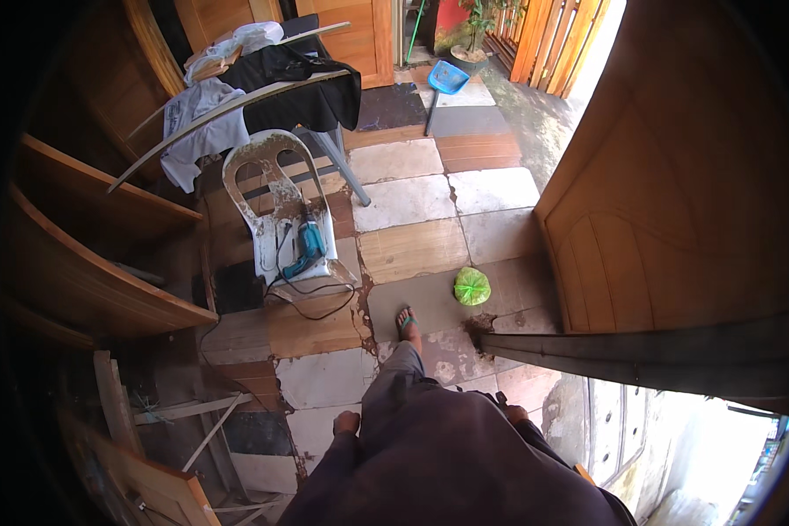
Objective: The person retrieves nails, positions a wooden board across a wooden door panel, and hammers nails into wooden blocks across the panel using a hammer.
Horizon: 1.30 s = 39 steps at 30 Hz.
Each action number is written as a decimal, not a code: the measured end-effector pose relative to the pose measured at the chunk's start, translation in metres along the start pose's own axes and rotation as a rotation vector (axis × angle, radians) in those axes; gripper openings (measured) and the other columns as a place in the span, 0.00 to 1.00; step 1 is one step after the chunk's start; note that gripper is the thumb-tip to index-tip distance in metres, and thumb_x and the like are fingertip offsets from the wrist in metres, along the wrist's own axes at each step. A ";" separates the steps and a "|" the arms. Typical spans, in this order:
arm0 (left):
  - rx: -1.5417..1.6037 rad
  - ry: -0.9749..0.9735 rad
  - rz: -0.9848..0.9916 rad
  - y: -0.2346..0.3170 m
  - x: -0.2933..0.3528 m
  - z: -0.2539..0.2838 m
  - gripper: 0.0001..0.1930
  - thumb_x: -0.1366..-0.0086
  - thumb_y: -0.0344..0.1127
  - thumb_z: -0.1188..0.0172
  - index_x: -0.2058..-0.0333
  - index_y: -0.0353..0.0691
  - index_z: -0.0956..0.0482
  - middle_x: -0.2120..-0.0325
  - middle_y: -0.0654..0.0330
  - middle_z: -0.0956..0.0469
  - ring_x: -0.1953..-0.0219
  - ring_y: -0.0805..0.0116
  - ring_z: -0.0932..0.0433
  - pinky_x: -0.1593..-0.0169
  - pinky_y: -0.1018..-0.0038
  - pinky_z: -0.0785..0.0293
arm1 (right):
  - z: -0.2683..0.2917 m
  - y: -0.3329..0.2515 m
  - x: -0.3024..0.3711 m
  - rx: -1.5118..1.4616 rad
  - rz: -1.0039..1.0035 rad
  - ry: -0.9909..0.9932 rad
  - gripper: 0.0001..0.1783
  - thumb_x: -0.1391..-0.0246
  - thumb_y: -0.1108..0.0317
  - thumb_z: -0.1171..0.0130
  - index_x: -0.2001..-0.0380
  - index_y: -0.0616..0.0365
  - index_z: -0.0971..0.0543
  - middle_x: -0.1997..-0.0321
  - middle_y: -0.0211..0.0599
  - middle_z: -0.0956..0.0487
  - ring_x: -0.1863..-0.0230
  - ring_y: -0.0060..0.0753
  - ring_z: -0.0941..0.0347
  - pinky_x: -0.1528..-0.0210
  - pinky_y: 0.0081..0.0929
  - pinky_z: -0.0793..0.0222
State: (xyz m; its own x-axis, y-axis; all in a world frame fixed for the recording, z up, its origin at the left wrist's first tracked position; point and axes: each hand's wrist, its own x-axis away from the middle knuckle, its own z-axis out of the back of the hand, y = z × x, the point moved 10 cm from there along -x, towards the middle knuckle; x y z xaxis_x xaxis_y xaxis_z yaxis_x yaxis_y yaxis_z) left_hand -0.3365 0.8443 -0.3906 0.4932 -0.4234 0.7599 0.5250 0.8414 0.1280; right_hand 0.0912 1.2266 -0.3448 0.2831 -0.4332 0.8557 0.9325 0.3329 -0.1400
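My left hand (346, 422) hangs low at my left side, above the tiled floor, and its fingers are too small and dim to make out. On the other side, my right hand (515, 412) shows only in part beside my dark shirt, with its fingers hidden. A knotted green plastic bag (472, 286) lies on the floor ahead of my feet, apart from both hands. Farther off to the left, a teal power drill (307, 249) with a black cord rests on the seat of a worn white plastic chair (272, 171).
Wooden door panels (114, 272) lean along the left. A large brown door (666, 210) stands at the right. Clothes (206, 118) drape over a table at the back left. A blue dustpan (448, 78) stands near a potted plant (470, 53). The drill's cord (316, 316) trails on the floor.
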 end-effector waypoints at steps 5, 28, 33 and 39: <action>0.307 0.271 0.050 0.048 -0.149 0.202 0.19 0.33 0.47 0.42 0.57 0.40 0.10 0.57 0.43 0.12 0.50 0.41 0.14 0.48 0.48 0.18 | 0.085 -0.021 -0.069 0.078 0.090 0.194 0.20 0.41 0.52 0.37 0.57 0.57 0.11 0.52 0.52 0.11 0.47 0.56 0.14 0.43 0.53 0.18; 0.019 0.008 -0.320 0.404 -0.501 0.573 0.27 0.29 0.58 0.41 0.56 0.36 0.10 0.55 0.41 0.12 0.50 0.41 0.14 0.44 0.47 0.21 | 0.557 -0.229 -0.295 -0.348 -0.177 0.096 0.27 0.44 0.43 0.31 0.60 0.60 0.11 0.61 0.47 0.10 0.62 0.47 0.11 0.60 0.43 0.18; 0.092 0.054 -0.293 0.457 -0.583 0.694 0.25 0.29 0.56 0.39 0.52 0.38 0.11 0.52 0.42 0.13 0.48 0.43 0.14 0.43 0.49 0.21 | 0.671 -0.254 -0.363 -0.578 -0.246 0.114 0.22 0.44 0.50 0.23 0.60 0.59 0.14 0.67 0.41 0.12 0.71 0.35 0.15 0.67 0.36 0.18; -0.153 -0.115 -0.250 0.497 -0.684 0.780 0.27 0.26 0.57 0.40 0.43 0.41 0.14 0.41 0.47 0.17 0.38 0.47 0.18 0.38 0.49 0.22 | 0.774 -0.324 -0.410 -0.700 -0.295 0.166 0.20 0.43 0.53 0.23 0.66 0.59 0.16 0.72 0.35 0.16 0.76 0.31 0.19 0.73 0.35 0.21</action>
State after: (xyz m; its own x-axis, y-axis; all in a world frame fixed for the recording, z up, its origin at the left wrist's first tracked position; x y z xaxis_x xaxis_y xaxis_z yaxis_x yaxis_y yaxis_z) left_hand -0.9542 1.8148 -0.3497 0.2585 -0.5629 0.7851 0.7231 0.6517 0.2292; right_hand -0.5009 1.9448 -0.2648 -0.0204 -0.5602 0.8281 0.8834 -0.3979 -0.2474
